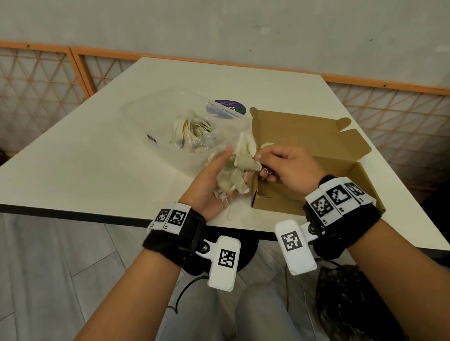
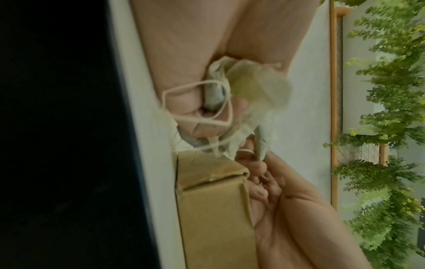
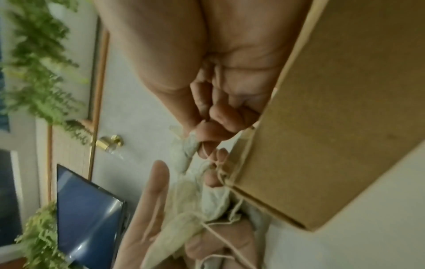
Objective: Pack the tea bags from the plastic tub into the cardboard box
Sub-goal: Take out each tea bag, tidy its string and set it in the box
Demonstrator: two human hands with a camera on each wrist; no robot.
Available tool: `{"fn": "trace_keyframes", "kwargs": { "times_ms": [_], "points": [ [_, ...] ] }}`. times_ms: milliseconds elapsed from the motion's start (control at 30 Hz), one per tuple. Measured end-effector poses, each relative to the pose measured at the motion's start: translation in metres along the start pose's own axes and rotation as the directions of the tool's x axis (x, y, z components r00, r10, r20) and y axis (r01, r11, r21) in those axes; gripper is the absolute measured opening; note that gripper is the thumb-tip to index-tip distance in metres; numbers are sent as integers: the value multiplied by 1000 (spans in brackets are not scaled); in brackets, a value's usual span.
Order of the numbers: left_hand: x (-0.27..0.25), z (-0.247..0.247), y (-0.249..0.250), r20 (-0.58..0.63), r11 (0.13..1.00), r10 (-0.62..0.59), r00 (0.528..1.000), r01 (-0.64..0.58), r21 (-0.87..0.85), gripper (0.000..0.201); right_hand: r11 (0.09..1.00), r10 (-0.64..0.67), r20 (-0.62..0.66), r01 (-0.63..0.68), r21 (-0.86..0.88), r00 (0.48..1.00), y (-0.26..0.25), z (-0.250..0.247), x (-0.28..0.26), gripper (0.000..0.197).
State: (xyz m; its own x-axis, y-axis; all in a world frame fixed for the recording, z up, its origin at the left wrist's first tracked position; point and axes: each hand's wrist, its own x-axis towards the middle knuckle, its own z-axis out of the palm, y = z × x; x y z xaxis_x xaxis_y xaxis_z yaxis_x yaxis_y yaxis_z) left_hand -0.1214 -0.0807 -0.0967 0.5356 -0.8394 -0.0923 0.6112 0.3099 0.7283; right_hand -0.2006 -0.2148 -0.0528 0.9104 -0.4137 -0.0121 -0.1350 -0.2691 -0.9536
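Note:
A clear plastic tub (image 1: 143,114) on the table holds several loose tea bags (image 1: 192,132). To its right stands the open cardboard box (image 1: 277,201), lid flap folded back. My left hand (image 1: 210,180) lies palm up between tub and box, lower fingers curled round a bunch of tea bags (image 1: 229,185) with trailing strings. Just above it, at the box's near-left corner, my right hand (image 1: 268,164) pinches one tea bag (image 1: 245,152) by its corner. The right wrist view shows that pinch on the bag (image 3: 184,156) beside the box (image 3: 333,109). The box's inside is mostly hidden.
The white table (image 1: 88,163) ends in a dark front edge just under my wrists. A clear lid with a round purple label (image 1: 230,106) lies behind the tub. A black bag (image 1: 354,320) sits on the floor at the right. An orange lattice fence runs behind.

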Motion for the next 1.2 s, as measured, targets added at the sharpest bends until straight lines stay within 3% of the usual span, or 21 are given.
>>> {"fn": "trace_keyframes", "kwargs": {
  "times_ms": [67, 200, 300, 367, 433, 567, 667, 767, 900, 1000, 1067, 1167, 1200],
  "points": [
    [0, -2, -3, -18, 994, 74, 997, -73, 83, 39, 1000, 12, 25, -12, -12, 1000, -1, 0, -1, 18],
    [-3, -2, -3, -87, 985, 119, 989, -107, 134, 18, 998, -53, 13, 53, -37, 999, -1, 5, -8, 8],
    [-4, 1, -2, -98, 983, 123, 987, -108, 150, 17, 994, -107, -2, 107, 8, 994, 4, 8, -9, 20],
    [-6, 2, -3, -118, 981, 118, 986, -97, 170, 17, 988, -106, -36, 109, 109, 994, 5, 9, -9, 15],
    [-6, 3, -3, -130, 979, 113, 985, -88, 181, 18, 966, -72, -96, 93, 241, 993, 4, 7, -9, 8],
    [-6, 4, 0, -151, 989, 90, 984, -70, 134, 12, 893, 15, -151, 55, 446, 988, 6, -2, -6, 17],
    [-4, 5, 2, -163, 996, 35, 986, -22, 81, 30, 847, 53, -246, 87, 524, 968, 9, -4, -3, 22],
    [-5, 8, 5, -150, 999, -32, 988, 26, -42, 41, 896, -9, -329, 154, 417, 944, 13, -4, -1, 23],
    [-6, 8, 5, -131, 994, -58, 990, 45, -101, 46, 965, -116, -229, 164, 206, 966, 7, 1, -11, 32],
    [-4, 7, 4, -118, 995, -59, 991, 49, -86, 49, 981, -126, -139, 144, 127, 982, -6, 5, -18, 35],
    [-5, 8, 4, -129, 995, -66, 989, 56, -84, 50, 980, -200, -188, 192, -58, 962, -11, 8, -17, 33],
    [-3, 7, 4, -113, 995, -70, 991, 60, -83, 51, 799, -482, -223, 320, -510, 847, -18, 13, -13, 24],
    [-4, 8, 3, -94, 996, -67, 993, 61, -69, 51, 748, -505, -163, 335, -573, 847, -22, 15, -14, 24]
  ]
}}
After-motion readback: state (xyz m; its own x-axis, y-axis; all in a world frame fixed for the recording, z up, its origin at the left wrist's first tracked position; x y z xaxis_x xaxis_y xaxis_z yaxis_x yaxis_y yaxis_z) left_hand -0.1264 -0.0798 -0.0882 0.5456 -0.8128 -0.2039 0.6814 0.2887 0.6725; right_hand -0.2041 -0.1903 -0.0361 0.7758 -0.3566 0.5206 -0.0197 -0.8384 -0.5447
